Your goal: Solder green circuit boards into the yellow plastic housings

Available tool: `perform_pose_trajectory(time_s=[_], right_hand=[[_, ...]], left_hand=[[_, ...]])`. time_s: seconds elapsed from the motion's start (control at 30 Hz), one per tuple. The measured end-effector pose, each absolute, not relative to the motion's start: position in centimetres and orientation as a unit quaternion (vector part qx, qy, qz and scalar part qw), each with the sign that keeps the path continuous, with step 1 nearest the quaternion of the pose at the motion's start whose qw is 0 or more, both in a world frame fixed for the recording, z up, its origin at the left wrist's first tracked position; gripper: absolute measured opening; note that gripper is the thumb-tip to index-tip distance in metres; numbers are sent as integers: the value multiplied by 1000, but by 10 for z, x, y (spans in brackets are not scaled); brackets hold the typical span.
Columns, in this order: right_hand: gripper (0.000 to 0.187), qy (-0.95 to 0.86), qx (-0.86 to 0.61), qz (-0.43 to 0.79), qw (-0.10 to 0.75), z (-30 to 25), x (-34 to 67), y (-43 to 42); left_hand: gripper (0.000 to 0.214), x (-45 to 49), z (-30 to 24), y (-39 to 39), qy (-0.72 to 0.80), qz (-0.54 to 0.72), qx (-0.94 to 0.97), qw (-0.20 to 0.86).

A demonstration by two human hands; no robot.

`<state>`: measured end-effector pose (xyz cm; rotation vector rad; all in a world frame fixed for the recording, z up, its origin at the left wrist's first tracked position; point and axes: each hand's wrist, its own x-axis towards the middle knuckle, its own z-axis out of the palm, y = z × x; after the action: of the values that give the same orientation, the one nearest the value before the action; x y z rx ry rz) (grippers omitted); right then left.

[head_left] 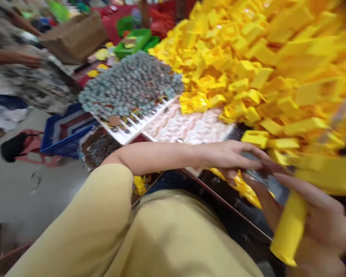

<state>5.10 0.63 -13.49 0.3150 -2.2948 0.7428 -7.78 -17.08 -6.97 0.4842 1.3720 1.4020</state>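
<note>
My left hand (233,157) reaches across the dark table edge, fingers together, pinching small yellow pieces (245,188) beneath it. My right hand (320,223) is at the lower right, fingers curled round a yellow plastic piece (290,231). Both hands are smeared by motion. Right behind them rises a big heap of yellow plastic parts (262,57). A yellow sleeve covers my left upper arm.
A pile of small grey-green parts (132,84) lies on a white gridded tray (127,132), beside a pinkish gridded sheet (187,125). Green trays (134,42) and a cardboard box (75,36) stand behind. A blue crate (66,132) sits on the floor. Another person's arm (14,57) shows far left.
</note>
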Motion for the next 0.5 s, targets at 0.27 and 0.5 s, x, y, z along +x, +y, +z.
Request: perform_pose_trajectory(time_s=[0.27,0.5], right_hand=[[47,-847,82,340,400,-123,59,-13],[51,-804,27,420,419,-118,66,-21]], left_hand=[[35,-81,-90,-194,405,687,146,585],[56,-68,-89,-205,572,643,243,447]])
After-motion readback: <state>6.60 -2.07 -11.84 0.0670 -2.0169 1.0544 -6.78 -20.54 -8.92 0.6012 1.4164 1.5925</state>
